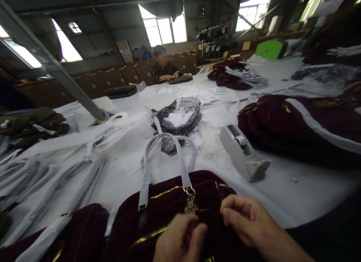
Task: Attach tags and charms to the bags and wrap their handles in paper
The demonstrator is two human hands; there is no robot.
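A dark maroon handbag (129,213) lies in front of me, with gold zippers and handles (184,168) wrapped in pale sleeves. A leopard-print charm (191,203) hangs from a gold ring at the base of one handle. Over the bag's front, just below the charm, my left hand (179,237) is curled, its thumb near the bent fingers. To its right, my right hand (248,222) has its thumb and fingers pinched together above the bag's right side. Whatever either hand grips is too small or hidden to make out.
A grey tape dispenser (244,153) stands right of the bag, before stacked maroon bags (304,130). A black-and-white patterned pouch (180,113) holding white pieces sits beyond the handles. Another maroon bag (87,232) lies left. Across the table, a person (165,68) handles an olive item.
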